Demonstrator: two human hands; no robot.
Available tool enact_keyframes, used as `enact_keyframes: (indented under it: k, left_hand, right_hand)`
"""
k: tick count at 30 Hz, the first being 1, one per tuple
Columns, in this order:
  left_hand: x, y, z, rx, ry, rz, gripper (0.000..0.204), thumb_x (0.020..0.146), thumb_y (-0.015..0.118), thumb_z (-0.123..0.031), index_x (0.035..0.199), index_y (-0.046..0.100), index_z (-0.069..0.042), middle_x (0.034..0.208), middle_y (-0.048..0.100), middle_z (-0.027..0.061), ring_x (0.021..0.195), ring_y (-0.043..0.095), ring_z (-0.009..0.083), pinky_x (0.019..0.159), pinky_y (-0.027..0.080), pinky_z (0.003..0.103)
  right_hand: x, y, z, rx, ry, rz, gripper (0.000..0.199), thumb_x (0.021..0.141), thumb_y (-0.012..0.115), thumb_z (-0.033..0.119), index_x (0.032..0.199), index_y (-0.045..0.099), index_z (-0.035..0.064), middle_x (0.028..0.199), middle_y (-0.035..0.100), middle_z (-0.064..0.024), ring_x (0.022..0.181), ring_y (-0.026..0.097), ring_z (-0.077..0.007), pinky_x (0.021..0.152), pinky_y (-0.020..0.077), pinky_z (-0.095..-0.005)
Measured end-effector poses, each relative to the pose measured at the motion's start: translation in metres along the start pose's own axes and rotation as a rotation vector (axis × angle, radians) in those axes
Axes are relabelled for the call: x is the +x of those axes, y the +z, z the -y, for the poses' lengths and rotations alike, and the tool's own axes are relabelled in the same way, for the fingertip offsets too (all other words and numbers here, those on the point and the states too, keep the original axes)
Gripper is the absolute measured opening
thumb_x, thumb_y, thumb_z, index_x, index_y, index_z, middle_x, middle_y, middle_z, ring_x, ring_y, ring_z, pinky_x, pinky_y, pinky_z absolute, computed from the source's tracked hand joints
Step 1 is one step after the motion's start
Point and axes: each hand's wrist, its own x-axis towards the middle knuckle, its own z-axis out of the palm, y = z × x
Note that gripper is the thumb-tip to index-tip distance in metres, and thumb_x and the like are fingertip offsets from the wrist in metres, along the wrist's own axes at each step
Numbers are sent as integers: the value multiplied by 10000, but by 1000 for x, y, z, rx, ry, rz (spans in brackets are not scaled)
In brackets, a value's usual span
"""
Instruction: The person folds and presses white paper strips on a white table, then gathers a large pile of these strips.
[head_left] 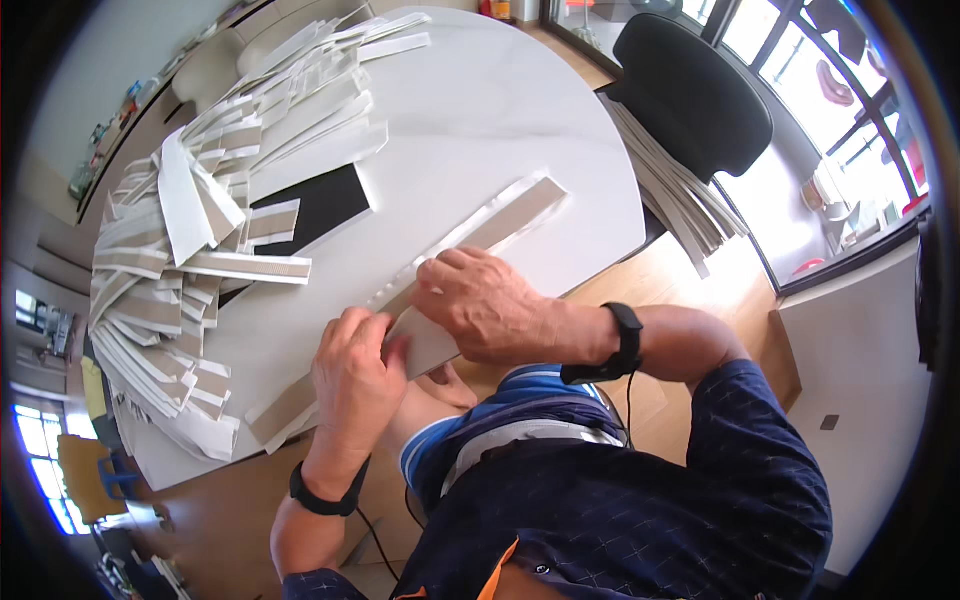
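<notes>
With both hands, left hand (352, 365) and right hand (480, 300), pressing flat fingers on the long cardboard strip (470, 240) at the table (520, 110) edge's 6 o'clock, uneven pressure risks skewing or creasing it.

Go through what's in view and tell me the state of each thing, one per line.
Long cardboard strip: flat on the table, pressed under both hands.
Left hand: fingers curled, pressing on the strip's near part.
Right hand: palm down, fingers bent on the strip.
Pile of strips: loosely heaped, overlapping, at the table's left.
Black sheet: lying flat, partly under the pile.
White table: bare here.
Black chair: unoccupied, beside the table.
</notes>
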Motion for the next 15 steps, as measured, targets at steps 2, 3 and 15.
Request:
enact_keyframes:
  k: [2,3,15]
  left_hand:
    - [3,6,-2,44,19,-9,85,854,732,41,925,703,3,933,685,141,896,668,379,778,535,454]
    - [3,8,-1,38,14,-29,75,853,724,51,909,697,10,934,685,143,875,667,378,769,536,451]
    - [-1,6,2,-6,99,-45,70,851,715,22,892,692,-30,922,678,120,859,668,360,755,539,450]
  right_hand:
    - [-3,2,4,-17,2,-110,267,774,736,154,998,675,21,1065,601,-128,985,625,-322,899,527,-434]
    - [-4,3,5,-8,25,-97,260,775,733,146,996,679,21,1059,606,-133,986,628,-326,904,528,-431]
    - [-6,-27,-32,42,18,-61,321,794,687,25,1106,758,37,1105,687,-147,1064,657,-345,953,534,-453]
